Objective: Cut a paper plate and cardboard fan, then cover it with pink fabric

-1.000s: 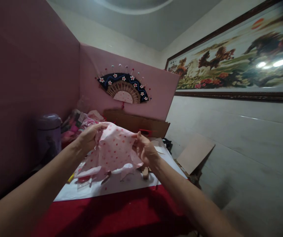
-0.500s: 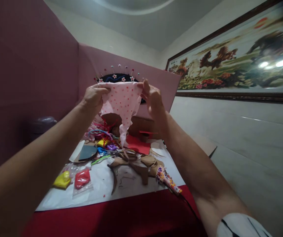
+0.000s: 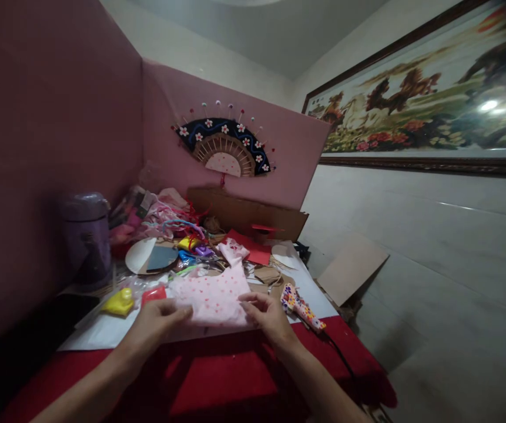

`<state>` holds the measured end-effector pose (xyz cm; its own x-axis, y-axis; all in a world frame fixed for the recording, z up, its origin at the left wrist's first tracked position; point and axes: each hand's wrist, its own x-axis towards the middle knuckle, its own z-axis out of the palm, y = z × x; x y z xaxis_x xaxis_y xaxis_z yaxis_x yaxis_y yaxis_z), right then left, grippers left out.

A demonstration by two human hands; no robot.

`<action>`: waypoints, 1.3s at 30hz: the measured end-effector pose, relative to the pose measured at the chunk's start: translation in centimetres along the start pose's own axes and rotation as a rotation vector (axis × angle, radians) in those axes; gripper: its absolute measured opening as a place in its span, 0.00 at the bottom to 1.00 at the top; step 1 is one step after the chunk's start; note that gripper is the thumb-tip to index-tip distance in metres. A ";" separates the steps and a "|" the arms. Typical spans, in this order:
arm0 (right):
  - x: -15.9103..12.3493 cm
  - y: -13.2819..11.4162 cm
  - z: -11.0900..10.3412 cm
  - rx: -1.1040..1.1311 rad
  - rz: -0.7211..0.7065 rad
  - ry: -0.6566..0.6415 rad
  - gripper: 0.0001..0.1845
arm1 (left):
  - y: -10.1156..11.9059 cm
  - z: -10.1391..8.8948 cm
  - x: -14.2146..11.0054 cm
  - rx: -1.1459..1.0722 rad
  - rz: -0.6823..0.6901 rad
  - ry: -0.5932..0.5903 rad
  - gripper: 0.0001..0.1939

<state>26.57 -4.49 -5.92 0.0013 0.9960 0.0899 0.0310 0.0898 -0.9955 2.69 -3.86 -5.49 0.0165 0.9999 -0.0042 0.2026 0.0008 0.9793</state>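
Observation:
A pink cloth with small red dots [image 3: 213,296] lies spread on the white sheet [image 3: 98,332] near the table's front. My left hand [image 3: 158,323] pinches its near left corner. My right hand [image 3: 268,314] pinches its near right corner. Both hands rest low over the red tablecloth [image 3: 235,376]. A spotted glue gun [image 3: 299,308] lies just right of my right hand.
Behind the cloth lie yellow [image 3: 119,302] and red [image 3: 153,294] packets, ribbons, a red sheet [image 3: 250,247], brown cutouts and a paper plate [image 3: 140,255]. A purple jar [image 3: 86,235] stands at left. A decorated fan [image 3: 221,147] hangs on the pink board. Cardboard [image 3: 352,267] leans at right.
Both hands have brought the dotted cloth down from in front of the fan and laid it flat on the table. The view has tilted downward.

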 end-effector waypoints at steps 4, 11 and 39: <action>-0.4 1.1 0.1 -0.161 -0.011 0.063 0.16 | -0.4 0.3 -1.2 0.108 0.096 -0.056 0.21; -1.7 1.6 0.1 -0.354 -0.132 0.075 0.13 | -1.3 0.3 -2.6 0.322 0.113 -0.095 0.17; 2.9 -0.7 -1.1 -0.784 -0.211 0.043 0.05 | -1.0 -1.0 -0.4 -0.116 0.009 0.029 0.19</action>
<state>27.70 -1.69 -4.94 -0.0448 0.9559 0.2901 0.7260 0.2306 -0.6478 1.52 -4.22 -6.26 -0.0105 0.9999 0.0091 0.0877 -0.0081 0.9961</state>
